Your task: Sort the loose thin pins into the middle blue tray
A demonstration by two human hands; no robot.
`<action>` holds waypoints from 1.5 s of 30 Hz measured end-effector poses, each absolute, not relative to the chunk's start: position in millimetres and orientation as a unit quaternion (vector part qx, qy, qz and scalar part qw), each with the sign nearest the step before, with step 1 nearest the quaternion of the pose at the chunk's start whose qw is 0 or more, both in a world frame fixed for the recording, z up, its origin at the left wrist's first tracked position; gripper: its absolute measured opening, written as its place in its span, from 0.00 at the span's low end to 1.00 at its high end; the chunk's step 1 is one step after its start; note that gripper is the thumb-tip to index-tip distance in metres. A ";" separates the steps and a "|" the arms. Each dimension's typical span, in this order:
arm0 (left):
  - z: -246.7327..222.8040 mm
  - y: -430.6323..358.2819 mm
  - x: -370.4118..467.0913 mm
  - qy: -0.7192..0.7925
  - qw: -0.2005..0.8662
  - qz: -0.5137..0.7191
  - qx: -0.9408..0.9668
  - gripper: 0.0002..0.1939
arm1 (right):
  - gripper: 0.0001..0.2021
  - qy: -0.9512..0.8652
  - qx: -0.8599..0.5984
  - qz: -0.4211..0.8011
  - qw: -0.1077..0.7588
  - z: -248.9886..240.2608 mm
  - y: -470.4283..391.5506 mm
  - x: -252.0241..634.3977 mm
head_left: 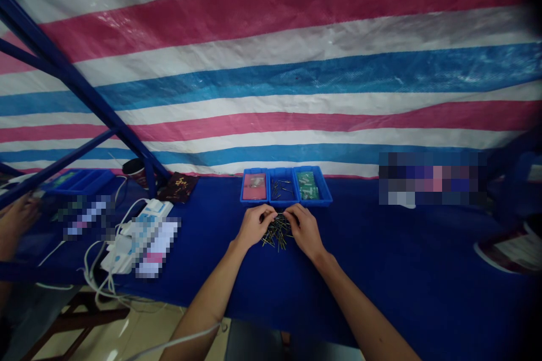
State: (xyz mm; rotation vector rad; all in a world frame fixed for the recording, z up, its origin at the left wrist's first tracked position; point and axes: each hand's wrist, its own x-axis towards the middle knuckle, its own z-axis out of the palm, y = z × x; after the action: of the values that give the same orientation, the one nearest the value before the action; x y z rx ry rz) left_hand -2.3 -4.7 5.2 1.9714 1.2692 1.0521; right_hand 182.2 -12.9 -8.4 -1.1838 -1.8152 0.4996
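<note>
My left hand [254,224] and my right hand [304,227] meet over a pile of thin dark and brassy rods [278,236] on the blue tabletop. The fingertips of both hands are pinched, and a thin pale rod [280,213] seems to span the small gap between them. Too small to make out is whether it matches the loose ones below. Just beyond my fingers stands a blue three-part tray [281,202]. Its left part holds a pink piece [254,186], the middle a few thin rods [282,188], the right some green pieces [307,185].
Left of me lie a white power strip [122,248] with cables and a dark brown packet [178,187]. Another person's hand [19,215] works at far left near a second blue tray [80,180]. A dark red-and-white container [512,248] is at right. Striped sheeting hangs behind.
</note>
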 end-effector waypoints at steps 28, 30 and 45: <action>3.2 -3.9 -2.8 0.455 0.289 0.376 0.754 0.14 | 0.08 -0.731 -0.445 0.227 0.465 -9.1 -14.1 180.5; 2.7 -3.9 -3.1 0.455 0.288 0.377 0.753 0.14 | 0.09 -0.731 -0.444 0.222 0.468 -10.9 -13.3 180.7; 4.5 -4.7 -1.8 0.462 0.277 0.374 0.755 0.14 | 0.12 -0.731 -0.472 0.205 0.448 -10.1 -14.3 181.1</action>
State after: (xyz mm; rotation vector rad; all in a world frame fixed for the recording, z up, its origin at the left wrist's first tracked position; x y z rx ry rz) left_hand -1.8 -4.7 4.5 2.0261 1.2407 1.0040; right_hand 181.1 -14.3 -10.1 -1.1677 -1.8080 0.5085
